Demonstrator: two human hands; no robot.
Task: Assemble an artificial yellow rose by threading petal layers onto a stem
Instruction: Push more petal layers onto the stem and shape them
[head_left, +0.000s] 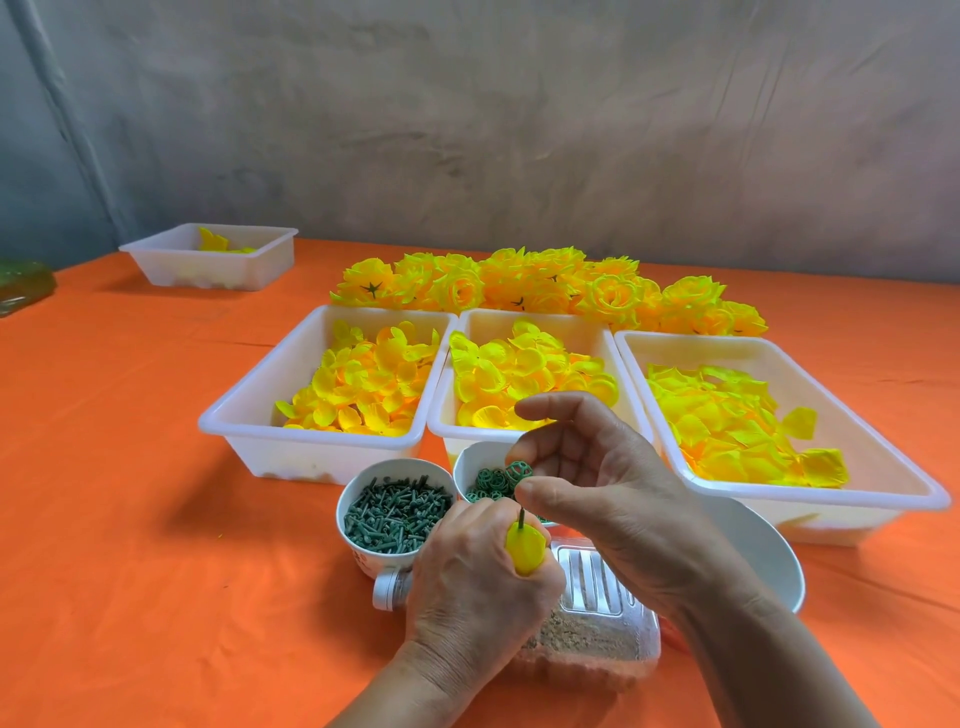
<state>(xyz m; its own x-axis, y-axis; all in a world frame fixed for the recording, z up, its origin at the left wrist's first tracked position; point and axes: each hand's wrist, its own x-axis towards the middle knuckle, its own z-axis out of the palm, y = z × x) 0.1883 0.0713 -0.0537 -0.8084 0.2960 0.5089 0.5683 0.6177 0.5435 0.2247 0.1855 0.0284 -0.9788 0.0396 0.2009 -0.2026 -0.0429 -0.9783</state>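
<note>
Left hand (478, 587) is fisted round a smooth yellow petal bud (525, 551) with a thin green stem (521, 519) poking up, and the right hand (613, 499) at its 1 o'clock has curled fingers (540, 493) pinching a green lattice ring (519, 472). White cup (347, 540) of matte green pegs (395, 512) at 10 o'clock has red print I can't read; glossy white trays (311, 457) of crinkly petals (363, 384) sit at 12 on the orange desk (130, 493).

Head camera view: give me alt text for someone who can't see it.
The left hand grips a yellow petal bud on a green stem, while the right hand pinches a green ring just above it. Behind, on an orange table, stand three white trays of yellow petals and a row of finished roses.
</note>
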